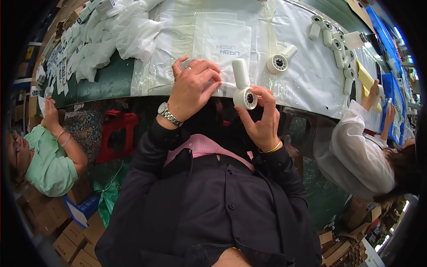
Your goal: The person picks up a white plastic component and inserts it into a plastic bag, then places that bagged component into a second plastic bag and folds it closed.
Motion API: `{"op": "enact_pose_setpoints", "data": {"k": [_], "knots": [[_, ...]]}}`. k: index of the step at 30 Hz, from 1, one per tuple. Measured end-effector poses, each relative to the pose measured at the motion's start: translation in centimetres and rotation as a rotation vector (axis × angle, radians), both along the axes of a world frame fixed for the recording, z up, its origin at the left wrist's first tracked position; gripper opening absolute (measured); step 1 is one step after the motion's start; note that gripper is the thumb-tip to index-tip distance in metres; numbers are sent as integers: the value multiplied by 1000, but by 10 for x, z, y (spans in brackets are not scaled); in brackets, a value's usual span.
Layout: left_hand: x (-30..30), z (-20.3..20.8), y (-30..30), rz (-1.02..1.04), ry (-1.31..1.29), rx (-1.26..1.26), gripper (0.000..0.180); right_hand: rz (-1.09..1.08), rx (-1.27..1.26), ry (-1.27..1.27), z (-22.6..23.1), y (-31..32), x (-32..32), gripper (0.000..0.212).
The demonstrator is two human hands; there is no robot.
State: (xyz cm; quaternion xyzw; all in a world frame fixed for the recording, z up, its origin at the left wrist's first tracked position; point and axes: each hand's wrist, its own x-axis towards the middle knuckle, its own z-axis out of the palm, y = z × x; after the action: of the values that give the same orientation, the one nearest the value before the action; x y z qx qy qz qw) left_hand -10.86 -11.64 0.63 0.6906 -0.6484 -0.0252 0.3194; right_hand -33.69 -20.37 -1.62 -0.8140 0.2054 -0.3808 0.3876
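Note:
In my right hand (262,116) is a small white handheld fan (240,75), gripped by its round head near the table's front edge. Its handle points away from me, over the frosted plastic bags (227,33) that lie stacked on the table. My left hand (195,84) is just left of the fan, with thumb and forefinger pinched at the near edge of the top bag. The bag's edge is partly hidden by those fingers. Another white fan (279,63) lies on the table to the right of the one I hold.
Several more white fans (336,44) lie in a group at the far right. White plastic bags (104,38) are heaped at the far left. Co-workers sit on both sides, one in a green top (55,167), one in a white top (356,149). A red stool (116,135) stands left.

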Motion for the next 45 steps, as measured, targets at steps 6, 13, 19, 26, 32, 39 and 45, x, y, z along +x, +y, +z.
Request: {"op": "enact_pose_setpoints", "data": {"k": [6, 13, 19, 26, 32, 39, 45], "knots": [[-2, -9, -5, 59, 42, 24, 7, 10, -4, 18, 4, 1, -1, 59], [-3, -19, -9, 121, 193, -77, 7, 106, -157, 87, 11, -5, -5, 62], [-7, -14, -9, 123, 237, -93, 9, 161, -273, 157, 29, -6, -5, 59], [-16, 1, -9, 71, 221, -213, 9, 50, -239, 195, 39, 3, 6, 60], [-15, 4, -8, -6, 201, -245, 9, -23, -184, 213, 42, 6, 22, 66], [-15, 7, -6, -44, 259, -218, 8, -122, -154, 172, 31, 6, 35, 71], [-15, -1, -5, -54, 316, -183, 5, -102, -100, 195, 16, 3, 35, 68]]}}
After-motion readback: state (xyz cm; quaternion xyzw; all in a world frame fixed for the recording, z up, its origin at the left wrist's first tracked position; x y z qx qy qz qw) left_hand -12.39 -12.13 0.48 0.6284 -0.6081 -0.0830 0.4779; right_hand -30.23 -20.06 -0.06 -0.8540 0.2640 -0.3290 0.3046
